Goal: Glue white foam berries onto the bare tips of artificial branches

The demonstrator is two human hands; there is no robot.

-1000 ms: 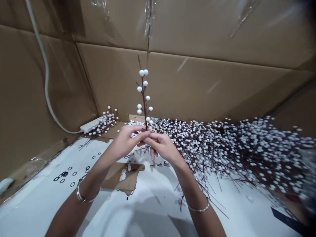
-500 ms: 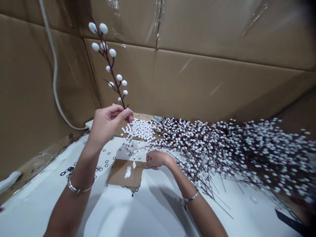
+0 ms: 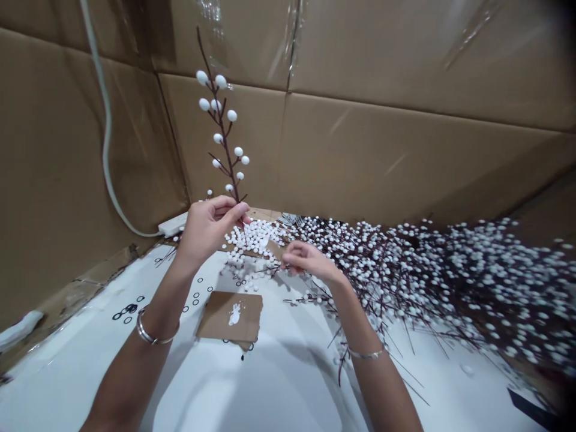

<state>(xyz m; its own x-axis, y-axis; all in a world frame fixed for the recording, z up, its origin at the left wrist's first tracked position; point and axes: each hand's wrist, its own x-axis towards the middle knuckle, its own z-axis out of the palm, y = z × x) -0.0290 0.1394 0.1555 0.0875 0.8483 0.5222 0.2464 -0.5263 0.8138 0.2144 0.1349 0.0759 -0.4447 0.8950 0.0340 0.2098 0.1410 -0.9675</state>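
Berry spray [image 3: 224,137] has swung nearer upright since the last frame, and the right hand [image 3: 310,261] has lifted off the cardboard scrap [image 3: 229,316]. Spray stands above the loose berries, its stem clamped near the base by the fingers [image 3: 229,210] of the left hand [image 3: 207,229]. Right-hand fingers sit close together just beside the loose berries [image 3: 254,237]; whether they pinch anything cannot be told. Massed sprays [image 3: 427,276] lie to the right on a white counter [image 3: 279,384], with black rings [image 3: 197,295] scattered left of the scrap.

No text, labels or numbers can be read anywhere.
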